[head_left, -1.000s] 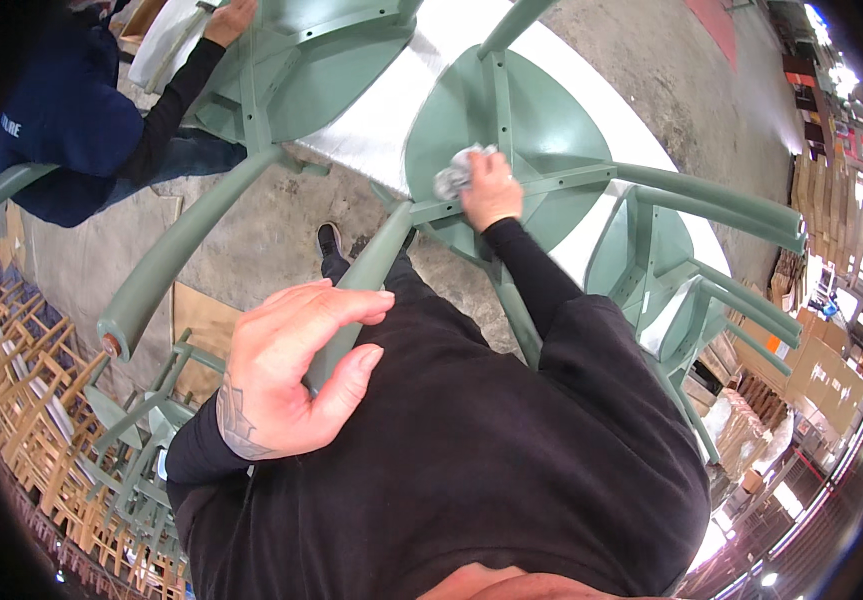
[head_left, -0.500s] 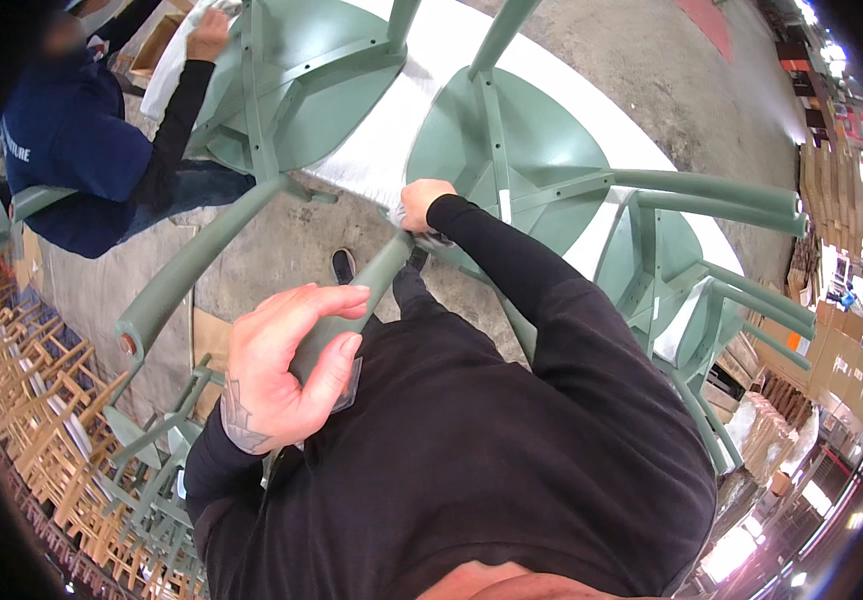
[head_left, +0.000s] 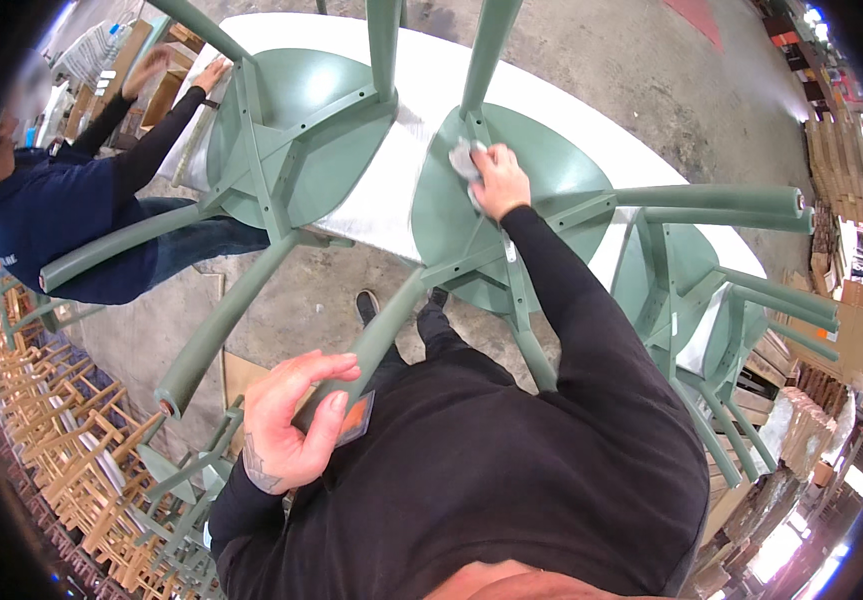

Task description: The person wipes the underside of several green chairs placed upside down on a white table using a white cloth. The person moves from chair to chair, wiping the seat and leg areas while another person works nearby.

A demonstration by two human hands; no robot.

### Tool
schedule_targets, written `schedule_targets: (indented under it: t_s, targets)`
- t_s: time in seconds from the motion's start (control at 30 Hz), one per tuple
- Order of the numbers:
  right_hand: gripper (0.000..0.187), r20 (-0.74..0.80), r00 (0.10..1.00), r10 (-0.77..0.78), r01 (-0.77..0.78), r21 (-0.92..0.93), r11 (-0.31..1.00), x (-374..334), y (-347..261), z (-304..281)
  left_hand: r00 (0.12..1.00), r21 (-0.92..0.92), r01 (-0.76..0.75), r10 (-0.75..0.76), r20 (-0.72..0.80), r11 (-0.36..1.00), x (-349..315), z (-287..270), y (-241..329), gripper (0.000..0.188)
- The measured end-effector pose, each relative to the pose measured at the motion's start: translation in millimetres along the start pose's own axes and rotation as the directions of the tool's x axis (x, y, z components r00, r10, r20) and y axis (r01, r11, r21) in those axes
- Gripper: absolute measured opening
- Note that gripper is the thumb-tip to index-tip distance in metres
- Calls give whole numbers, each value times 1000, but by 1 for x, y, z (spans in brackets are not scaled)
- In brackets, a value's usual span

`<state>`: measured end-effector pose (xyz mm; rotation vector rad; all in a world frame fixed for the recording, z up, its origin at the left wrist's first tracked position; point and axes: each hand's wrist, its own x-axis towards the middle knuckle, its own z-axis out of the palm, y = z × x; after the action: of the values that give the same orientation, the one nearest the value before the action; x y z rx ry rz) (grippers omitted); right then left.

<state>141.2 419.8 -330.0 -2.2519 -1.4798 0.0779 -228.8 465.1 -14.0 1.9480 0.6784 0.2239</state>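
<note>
An upturned green chair [head_left: 561, 160] lies seat-down on a white-covered table [head_left: 376, 200], its legs pointing outward. My left hand [head_left: 286, 420] is wrapped around the near chair leg [head_left: 391, 318], thumb on one side and fingers on the other. Bunched in my right hand [head_left: 504, 185] is a grey-white cloth [head_left: 464, 160], pressed against the underside of the seat beside a crossbar near the base of the far leg. The cloth is partly hidden by my fingers. A small card in a clear holder [head_left: 358, 418] shows beside my left hand.
Another upturned green chair [head_left: 316, 110] is to the left, and more [head_left: 686, 260] are at the right. A person in dark blue [head_left: 71, 220] works at the far left with both arms out. Wooden chair frames [head_left: 71, 440] fill the lower left; cardboard boxes [head_left: 859, 335] stand right.
My right hand has moved from the base of the near leg up across the seat's underside with the cloth. My left hand stays on the near leg. The view has shifted slightly.
</note>
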Motion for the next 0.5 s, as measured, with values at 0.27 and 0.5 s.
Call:
schedule_targets:
  t_s: [0.27,0.5]
  targets:
    - [42,-161,957,240,-224,112,968,51,9,7,999,19,37,-37,-2,999,2,-1,3,31]
    - [43,443,891,98,-179,145,973,-111,7,-56,1000,0,-4,4,18,1000,4,2,-1,31]
